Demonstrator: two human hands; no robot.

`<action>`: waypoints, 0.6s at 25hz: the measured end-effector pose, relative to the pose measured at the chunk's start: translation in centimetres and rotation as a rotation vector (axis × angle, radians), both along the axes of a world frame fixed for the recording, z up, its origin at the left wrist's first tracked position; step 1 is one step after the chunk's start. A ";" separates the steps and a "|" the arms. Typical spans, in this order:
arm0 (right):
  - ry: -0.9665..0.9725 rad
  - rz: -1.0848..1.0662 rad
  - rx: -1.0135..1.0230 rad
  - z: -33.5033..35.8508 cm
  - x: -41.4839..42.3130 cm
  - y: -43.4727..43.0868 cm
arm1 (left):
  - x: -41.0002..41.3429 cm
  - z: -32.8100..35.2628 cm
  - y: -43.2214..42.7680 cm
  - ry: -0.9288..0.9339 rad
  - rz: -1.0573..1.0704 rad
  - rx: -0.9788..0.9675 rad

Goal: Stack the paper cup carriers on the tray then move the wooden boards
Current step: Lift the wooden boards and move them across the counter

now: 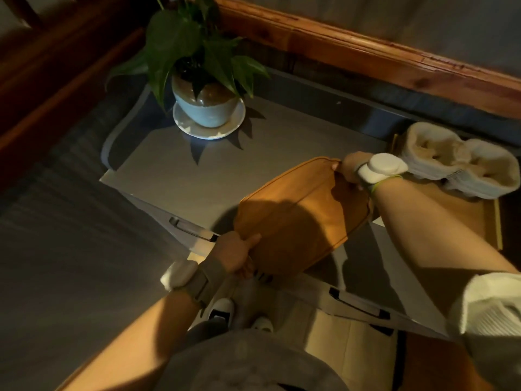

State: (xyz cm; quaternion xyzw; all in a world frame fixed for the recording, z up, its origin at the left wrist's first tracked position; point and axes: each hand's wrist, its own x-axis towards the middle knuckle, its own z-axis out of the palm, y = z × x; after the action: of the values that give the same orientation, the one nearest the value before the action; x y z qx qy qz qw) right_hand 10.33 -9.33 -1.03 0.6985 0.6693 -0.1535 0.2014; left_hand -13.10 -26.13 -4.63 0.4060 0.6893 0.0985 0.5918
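An orange-brown wooden board point(296, 210) with rounded corners is held tilted above the grey cabinet top point(174, 176). My left hand point(236, 255) grips its near lower edge and my right hand point(349, 170) grips its far upper corner. A stack of pale paper cup carriers point(456, 162) rests on a wooden tray point(468, 218) at the right, just behind my right wrist. Both wrists wear white devices on straps.
A potted green plant point(205, 105) on a white saucer stands at the back left of the cabinet top. A wooden rail point(366, 57) runs along the wall behind. Drawer handles point(191, 228) show on the cabinet front; my shoes and cardboard lie below.
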 end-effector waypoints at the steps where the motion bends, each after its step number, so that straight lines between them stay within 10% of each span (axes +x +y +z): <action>1: -0.033 0.025 0.025 -0.3 -0.1 -0.2 | 0.0 -0.2 0.0 0.049 -0.029 0.010; 8: -0.147 0.017 0.150 -1.8 -0.2 -1.3 | 0.0 -1.4 -0.4 0.101 -0.003 0.029; 12: 0.242 -0.304 0.053 -1.8 1.0 -1.6 | 0.4 -0.8 -1.3 -0.393 0.319 -0.077; 15: 0.696 -0.615 0.015 -1.9 2.3 -2.5 | -0.2 -1.0 -1.4 -0.366 0.383 -0.004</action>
State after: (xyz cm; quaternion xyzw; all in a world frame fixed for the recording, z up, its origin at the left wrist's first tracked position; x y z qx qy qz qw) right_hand 12.59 -11.84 -2.90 0.7730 0.4598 -0.4266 -0.0951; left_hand -13.27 -27.52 -5.63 0.2422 0.6353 0.2790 0.6781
